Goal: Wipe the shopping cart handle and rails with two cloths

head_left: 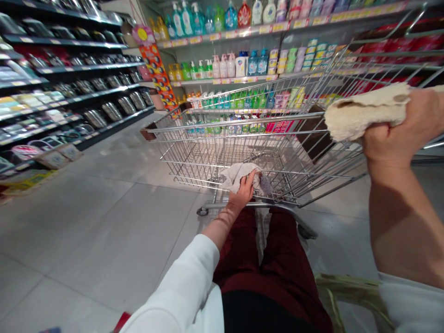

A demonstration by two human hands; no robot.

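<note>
While right grip clutches cloth, left clasps rag.

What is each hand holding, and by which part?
The right hand grips a cream cloth by its bunched end. The left hand is on a second cloth in the shopping cart; whether it grips cannot be told.

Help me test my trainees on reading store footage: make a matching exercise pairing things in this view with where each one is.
Column 1
1. Left hand
2. Right hand
3. Crumpled cloth
4. Metal cookware

Column 2
A. On dark shelves along the left of the aisle
B. Lying inside the wire cart basket
C. Raised at the cart's right side, gripping a cream cloth
D. Resting on a cloth inside the cart

Right pairs: 1-D, 2-C, 3-B, 4-A
</note>
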